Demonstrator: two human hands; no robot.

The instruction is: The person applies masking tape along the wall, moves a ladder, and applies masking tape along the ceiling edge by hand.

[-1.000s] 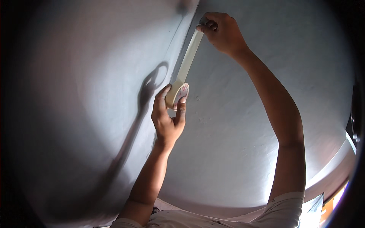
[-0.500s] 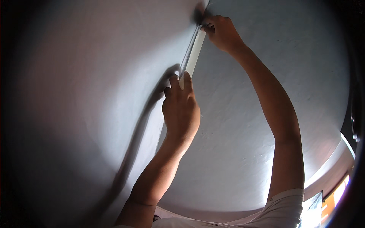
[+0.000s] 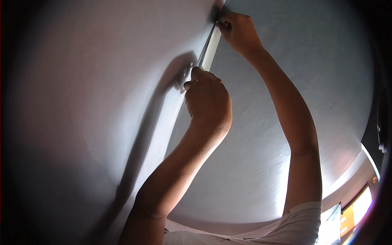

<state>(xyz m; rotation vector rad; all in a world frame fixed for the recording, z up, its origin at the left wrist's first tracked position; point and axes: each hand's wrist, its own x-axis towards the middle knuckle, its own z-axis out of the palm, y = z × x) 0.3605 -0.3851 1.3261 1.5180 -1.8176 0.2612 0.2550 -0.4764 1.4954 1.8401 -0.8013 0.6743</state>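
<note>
And up at the corner, the upper end of a pale strip of tape (image 3: pixel 211 50) is pinched tight in the fingertips of the right hand (image 3: pixel 241 32)! The strip is stretched out straight, lined up near the corner line (image 3: pixel 169 143) where the left wall (image 3: pixel 81 90) is met by the grey surface (image 3: pixel 261 118); whether it is stuck down cannot be told. Its lower end is covered by the left hand (image 3: pixel 209 96), set below the right one. Here the back of the hand is shown, the wrist is bent, the fingers are curled in; the palm side is hidden, so what is gripped there cannot be told. A long dark shadow (image 3: pixel 147 118) is thrown across the left wall, and a smaller dark patch (image 3: pixel 215 12) is cast right beside the right hand. Down at the lower edge, a white sleeve (image 3: pixel 304 216) is seen. Off at the lower right, a bright pane (image 3: pixel 362 206) is set beside an orange panel (image 3: pixel 348 220), with a glossy sheet (image 3: pixel 331 224) just to the left.
</note>
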